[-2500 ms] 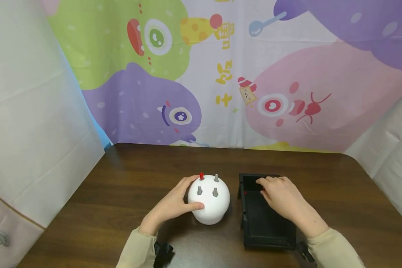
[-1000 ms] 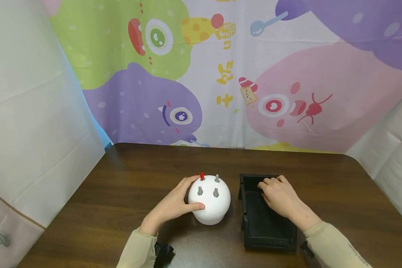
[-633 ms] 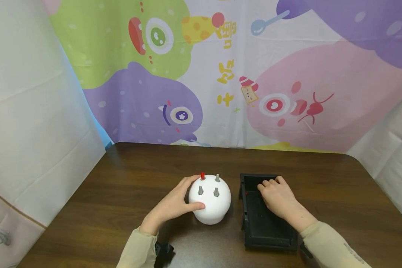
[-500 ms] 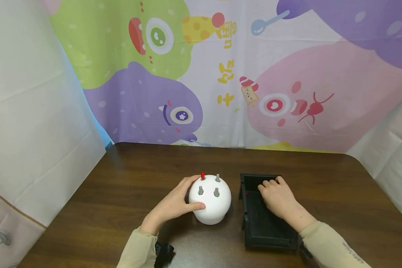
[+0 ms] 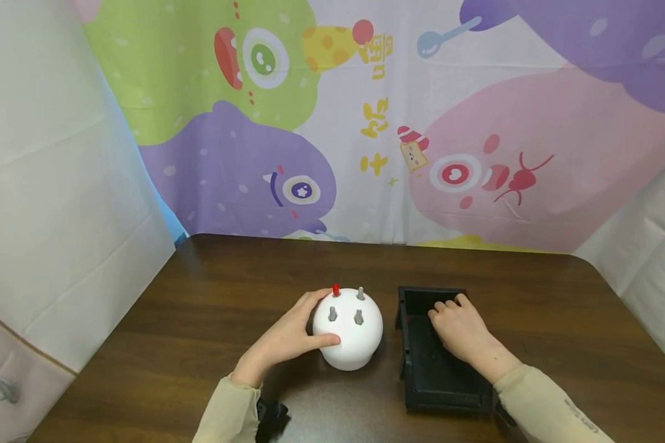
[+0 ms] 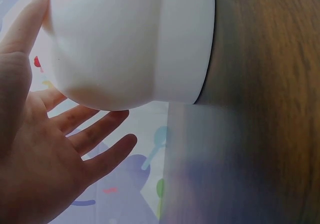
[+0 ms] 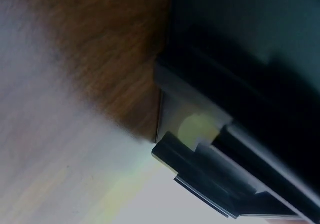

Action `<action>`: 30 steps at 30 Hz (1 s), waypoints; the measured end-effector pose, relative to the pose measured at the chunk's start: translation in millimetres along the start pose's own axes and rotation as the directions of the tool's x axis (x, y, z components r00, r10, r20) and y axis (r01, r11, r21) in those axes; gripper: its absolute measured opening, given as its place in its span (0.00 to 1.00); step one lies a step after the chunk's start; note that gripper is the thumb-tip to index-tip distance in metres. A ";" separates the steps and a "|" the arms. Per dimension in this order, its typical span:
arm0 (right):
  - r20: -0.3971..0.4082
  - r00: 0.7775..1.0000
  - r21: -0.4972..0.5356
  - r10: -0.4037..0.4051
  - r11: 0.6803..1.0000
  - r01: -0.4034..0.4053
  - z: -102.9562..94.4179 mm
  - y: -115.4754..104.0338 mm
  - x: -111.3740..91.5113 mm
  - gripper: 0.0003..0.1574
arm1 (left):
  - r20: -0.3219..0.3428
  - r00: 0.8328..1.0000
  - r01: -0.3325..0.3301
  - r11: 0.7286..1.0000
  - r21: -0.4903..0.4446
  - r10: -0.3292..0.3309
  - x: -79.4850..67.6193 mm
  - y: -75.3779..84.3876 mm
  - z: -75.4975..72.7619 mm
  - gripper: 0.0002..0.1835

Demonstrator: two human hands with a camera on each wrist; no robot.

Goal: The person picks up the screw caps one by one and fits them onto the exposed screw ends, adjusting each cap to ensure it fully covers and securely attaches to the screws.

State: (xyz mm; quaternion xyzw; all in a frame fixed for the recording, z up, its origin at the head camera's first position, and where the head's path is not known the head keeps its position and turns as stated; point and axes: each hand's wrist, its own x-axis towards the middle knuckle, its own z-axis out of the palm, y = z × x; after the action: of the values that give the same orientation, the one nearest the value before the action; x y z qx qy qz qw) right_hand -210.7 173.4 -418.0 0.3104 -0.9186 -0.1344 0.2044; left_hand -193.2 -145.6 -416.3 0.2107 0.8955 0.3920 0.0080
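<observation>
A white rounded body (image 5: 348, 346) on a narrower base stands on the table. Three grey pegs (image 5: 358, 317) and one red peg (image 5: 336, 290) stick up from its top. My left hand (image 5: 288, 332) holds its left side, thumb in front and fingers behind; the left wrist view shows some fingers spread against the white body (image 6: 115, 43). My right hand (image 5: 460, 329) reaches into the far right part of a black tray (image 5: 449, 400). Its fingers bend down, and the fingertips are hidden. The right wrist view shows only the dark tray edge (image 7: 200, 91), without the hand.
A small red piece (image 5: 408, 319) lies at the tray's left side. The brown table (image 5: 199, 295) runs back to a printed curtain (image 5: 366, 123). Black devices are strapped at both wrists, the left one (image 5: 271, 419) showing most clearly.
My right hand has shifted slightly left and its fingers have bent further down in the tray. The left hand and the white body stay as they were; the view drifts slightly.
</observation>
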 end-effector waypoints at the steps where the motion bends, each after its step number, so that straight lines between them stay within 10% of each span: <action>1: 0.007 1.000 0.002 0.001 1.000 -0.001 0.6 0.3 0.0 0.06 | 0.000 1.000 -0.001 1.000 0.000 0.001 0.2 0.1 -0.1 0.47; 30: 0.042 0.999 -0.022 0.009 1.000 -0.008 3.8 1.7 -1.0 0.11 | 0.010 1.000 -0.003 1.000 0.010 0.003 -0.4 0.3 -0.6 0.47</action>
State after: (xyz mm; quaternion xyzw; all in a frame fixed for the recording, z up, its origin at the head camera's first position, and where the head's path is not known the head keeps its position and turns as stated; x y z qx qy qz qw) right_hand -212.7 175.8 -420.9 0.3013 -0.9225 -0.1503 0.1890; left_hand -192.9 -145.9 -415.8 0.2141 0.8971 0.3864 0.0111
